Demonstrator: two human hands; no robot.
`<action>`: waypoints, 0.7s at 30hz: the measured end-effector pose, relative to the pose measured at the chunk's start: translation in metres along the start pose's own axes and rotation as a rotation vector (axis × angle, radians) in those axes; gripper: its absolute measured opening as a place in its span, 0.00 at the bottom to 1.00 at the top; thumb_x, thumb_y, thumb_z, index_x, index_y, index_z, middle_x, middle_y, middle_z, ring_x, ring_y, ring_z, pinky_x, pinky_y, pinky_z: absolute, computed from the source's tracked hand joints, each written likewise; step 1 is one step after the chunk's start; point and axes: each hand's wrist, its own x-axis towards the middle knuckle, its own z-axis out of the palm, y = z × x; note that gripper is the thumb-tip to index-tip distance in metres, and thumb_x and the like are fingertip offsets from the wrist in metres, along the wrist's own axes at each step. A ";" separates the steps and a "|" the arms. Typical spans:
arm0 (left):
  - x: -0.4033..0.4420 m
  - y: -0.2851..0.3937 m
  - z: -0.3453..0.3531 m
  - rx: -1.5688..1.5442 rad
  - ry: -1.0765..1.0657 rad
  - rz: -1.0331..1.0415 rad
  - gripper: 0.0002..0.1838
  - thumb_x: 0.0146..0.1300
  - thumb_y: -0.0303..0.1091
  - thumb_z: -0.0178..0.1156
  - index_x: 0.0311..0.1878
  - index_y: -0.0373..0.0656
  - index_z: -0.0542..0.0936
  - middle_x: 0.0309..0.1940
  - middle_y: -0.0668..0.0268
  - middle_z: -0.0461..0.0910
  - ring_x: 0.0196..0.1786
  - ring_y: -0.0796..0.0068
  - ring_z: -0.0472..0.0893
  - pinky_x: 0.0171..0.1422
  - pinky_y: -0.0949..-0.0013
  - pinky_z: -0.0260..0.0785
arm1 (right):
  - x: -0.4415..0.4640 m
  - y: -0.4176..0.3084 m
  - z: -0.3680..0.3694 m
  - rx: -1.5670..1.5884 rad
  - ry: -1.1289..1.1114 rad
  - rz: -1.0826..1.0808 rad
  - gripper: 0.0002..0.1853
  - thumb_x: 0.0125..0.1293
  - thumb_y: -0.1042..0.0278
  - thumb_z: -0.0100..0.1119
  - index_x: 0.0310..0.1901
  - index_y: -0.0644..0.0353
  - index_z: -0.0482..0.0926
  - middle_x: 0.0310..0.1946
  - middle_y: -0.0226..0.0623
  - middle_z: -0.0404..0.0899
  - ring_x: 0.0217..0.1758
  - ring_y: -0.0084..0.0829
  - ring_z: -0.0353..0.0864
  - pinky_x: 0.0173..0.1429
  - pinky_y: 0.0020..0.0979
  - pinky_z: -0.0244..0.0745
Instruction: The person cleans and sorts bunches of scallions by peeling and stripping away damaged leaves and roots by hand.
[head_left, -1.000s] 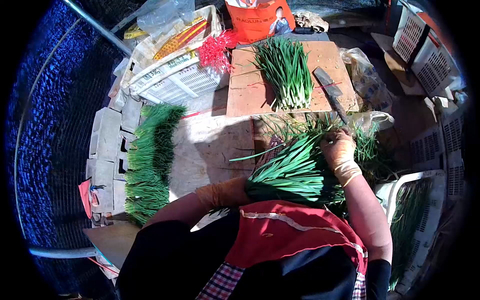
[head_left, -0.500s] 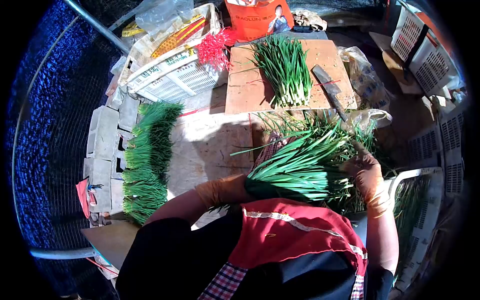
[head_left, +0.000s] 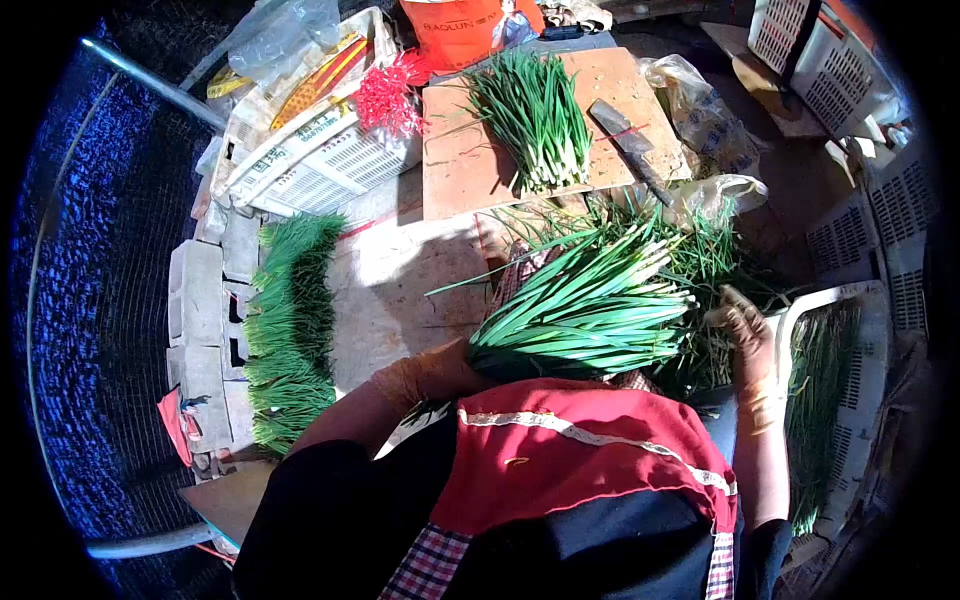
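Note:
A loose bunch of garlic chives (head_left: 585, 310) lies across my lap, leaves to the left and pale stalk ends to the right. My left hand (head_left: 450, 370), in an orange-tan glove, holds the bunch at its leafy end; its fingers are hidden under the leaves. Just right of the pale ends, my right hand (head_left: 745, 325) is held apart from the bunch, gloved, with fingers spread and nothing visible in them. Beneath and behind the bunch is a messy heap of loose chives (head_left: 715, 255).
Ahead, a board (head_left: 450, 165) carries a neat chive bunch (head_left: 540, 120) and a cleaver (head_left: 625, 140). Stacked chives (head_left: 290, 330) line the left by concrete blocks (head_left: 197, 295). A white crate (head_left: 330, 165) with red ties (head_left: 390, 95) stands behind; a handled white basket (head_left: 850, 400) of chives is at right.
My right hand has drawn back from the stalk ends, and its fingers have spread. More pale ends show on the bunch, still held by my left hand. The whole view has shifted slightly.

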 end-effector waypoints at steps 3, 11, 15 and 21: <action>0.001 -0.008 -0.001 -0.064 -0.041 -0.097 0.24 0.53 0.32 0.64 0.54 0.39 0.73 0.51 0.63 0.76 0.51 0.76 0.72 0.59 0.69 0.64 | -0.021 0.023 0.036 -0.342 0.096 -0.239 0.14 0.56 0.64 0.63 0.40 0.64 0.80 0.38 0.37 0.79 0.46 0.30 0.75 0.50 0.26 0.69; 0.000 0.025 0.008 0.203 0.025 0.196 0.21 0.58 0.30 0.58 0.56 0.39 0.71 0.54 0.58 0.73 0.55 0.74 0.70 0.62 0.70 0.61 | 0.000 0.058 0.055 -0.736 -0.032 -0.367 0.14 0.45 0.80 0.63 0.37 0.69 0.77 0.58 0.44 0.66 0.56 0.35 0.67 0.54 0.30 0.68; -0.006 0.046 -0.003 0.316 -0.042 -0.254 0.20 0.51 0.38 0.63 0.45 0.37 0.77 0.35 0.61 0.81 0.37 0.73 0.76 0.43 0.67 0.69 | -0.017 0.013 0.057 -0.081 -0.052 -0.153 0.05 0.51 0.84 0.60 0.30 0.64 0.78 0.60 0.43 0.64 0.57 0.32 0.68 0.59 0.28 0.64; 0.010 0.102 -0.004 0.266 0.010 -0.523 0.12 0.52 0.36 0.62 0.35 0.37 0.80 0.25 0.64 0.79 0.27 0.79 0.74 0.32 0.70 0.67 | -0.013 -0.037 -0.011 -0.337 -0.002 -0.141 0.29 0.44 0.80 0.66 0.52 0.65 0.69 0.59 0.43 0.64 0.56 0.32 0.69 0.59 0.30 0.66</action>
